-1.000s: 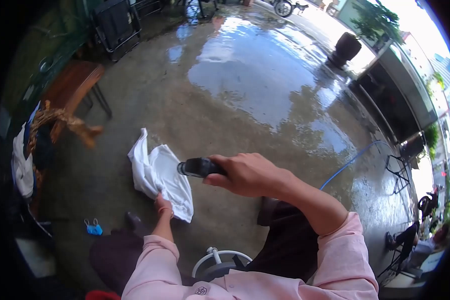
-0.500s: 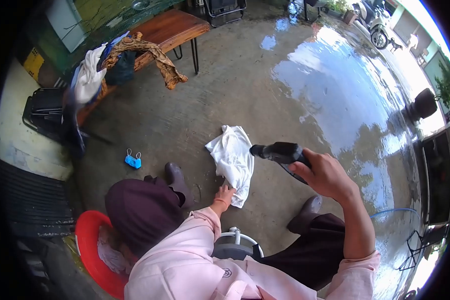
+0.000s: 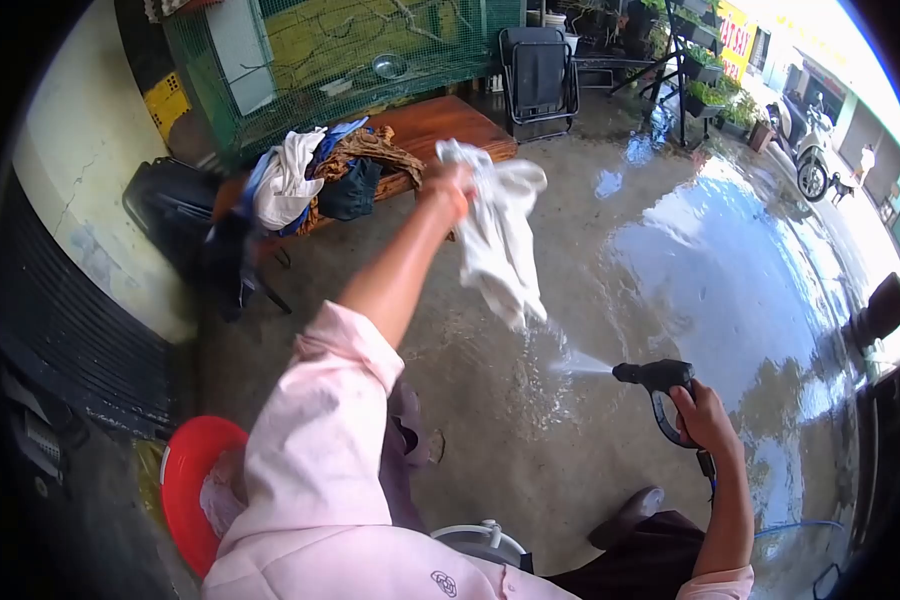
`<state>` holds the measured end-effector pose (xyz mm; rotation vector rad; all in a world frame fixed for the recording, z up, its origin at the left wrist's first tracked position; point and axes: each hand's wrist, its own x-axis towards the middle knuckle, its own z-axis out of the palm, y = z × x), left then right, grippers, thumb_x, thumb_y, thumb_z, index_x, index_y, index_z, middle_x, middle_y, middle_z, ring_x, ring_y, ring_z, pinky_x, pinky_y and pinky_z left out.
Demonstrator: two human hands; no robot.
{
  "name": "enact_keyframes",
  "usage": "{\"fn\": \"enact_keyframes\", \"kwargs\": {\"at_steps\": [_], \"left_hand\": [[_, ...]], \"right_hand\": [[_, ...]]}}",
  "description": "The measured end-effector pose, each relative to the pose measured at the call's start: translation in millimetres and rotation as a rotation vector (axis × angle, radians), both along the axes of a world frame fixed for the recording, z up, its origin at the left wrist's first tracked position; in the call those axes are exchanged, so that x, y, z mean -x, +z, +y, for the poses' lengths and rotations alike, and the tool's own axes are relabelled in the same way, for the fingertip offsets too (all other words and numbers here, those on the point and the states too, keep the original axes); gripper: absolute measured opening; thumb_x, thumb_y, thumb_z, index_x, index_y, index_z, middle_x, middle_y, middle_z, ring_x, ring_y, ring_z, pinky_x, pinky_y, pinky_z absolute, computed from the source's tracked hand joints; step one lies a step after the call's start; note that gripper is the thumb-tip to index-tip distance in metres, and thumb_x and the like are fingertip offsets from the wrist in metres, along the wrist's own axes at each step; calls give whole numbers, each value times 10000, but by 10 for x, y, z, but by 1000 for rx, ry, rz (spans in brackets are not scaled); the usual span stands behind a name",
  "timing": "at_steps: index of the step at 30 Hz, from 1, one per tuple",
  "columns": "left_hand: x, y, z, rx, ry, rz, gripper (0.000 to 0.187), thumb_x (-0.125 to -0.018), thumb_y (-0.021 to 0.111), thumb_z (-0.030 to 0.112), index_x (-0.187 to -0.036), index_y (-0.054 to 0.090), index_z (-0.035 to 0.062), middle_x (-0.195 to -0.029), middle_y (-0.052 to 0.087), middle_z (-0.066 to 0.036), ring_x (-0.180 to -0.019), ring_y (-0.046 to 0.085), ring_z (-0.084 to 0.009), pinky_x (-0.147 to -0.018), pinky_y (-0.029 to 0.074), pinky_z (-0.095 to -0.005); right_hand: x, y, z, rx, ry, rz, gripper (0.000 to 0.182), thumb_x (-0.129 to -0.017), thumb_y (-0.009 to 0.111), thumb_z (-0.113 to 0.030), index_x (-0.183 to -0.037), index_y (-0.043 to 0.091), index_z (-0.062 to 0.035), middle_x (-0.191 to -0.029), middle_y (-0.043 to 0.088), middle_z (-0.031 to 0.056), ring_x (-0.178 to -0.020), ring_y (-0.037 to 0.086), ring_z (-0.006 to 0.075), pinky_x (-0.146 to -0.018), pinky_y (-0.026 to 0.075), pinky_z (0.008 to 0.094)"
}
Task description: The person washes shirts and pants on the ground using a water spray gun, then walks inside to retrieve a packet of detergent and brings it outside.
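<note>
My left hand (image 3: 448, 190) is raised at arm's length, blurred by motion, its fingers closed on a white garment (image 3: 505, 235). The cloth hangs down above the concrete floor, with water drops falling near its lower end. In my right hand (image 3: 705, 415) is a black spray gun (image 3: 660, 378), gripped by its handle and pointing left. A white fan of water leaves its nozzle toward the space just below the garment. A hose runs down from the gun's handle.
A wooden bench (image 3: 450, 125) carries a pile of clothes (image 3: 320, 170). A red basin (image 3: 185, 490) with pale cloth in it stands at lower left. Folded black chairs (image 3: 538, 80) and a wire cage (image 3: 370, 50) are behind. The floor (image 3: 730, 260) is wet at right.
My left hand has lifted the white garment off the floor, up and forward. My right hand has moved lower and to the right, and the gun now sprays. The view has tilted up.
</note>
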<state>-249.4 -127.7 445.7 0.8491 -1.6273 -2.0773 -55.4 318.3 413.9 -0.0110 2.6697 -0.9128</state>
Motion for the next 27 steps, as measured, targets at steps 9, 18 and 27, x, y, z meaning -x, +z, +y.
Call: {"fn": "enact_keyframes", "kwargs": {"at_steps": [9,18,27], "left_hand": [[-71,1984,-2100,587,202,718,320,-736,657,39,-1047,578,32,-1010,633,-127,-815,647,-249,-593,570,-345],[-4915,-1471,-3342,638,10,-433,428,-830,653,172,-1217,550,21,-1143,618,-104,-1067,575,-192,-909,446,-287],[-9470,-3779,-2090,620,829,-1279,189,-806,543,206,-842,683,85,-811,675,-134,-777,649,-313,-687,518,-389]], "right_hand": [[136,57,-133,143,16,14,277,-904,496,-254,-792,491,-1,-535,524,36,-428,507,112,-430,395,283],[86,-563,-291,184,184,-18,110,-828,544,-116,-847,528,-9,-548,529,37,-447,504,112,-427,392,265],[-337,-2218,-497,-229,358,57,404,-733,622,-139,-1108,562,0,-881,645,224,-799,633,364,-718,486,419]]}}
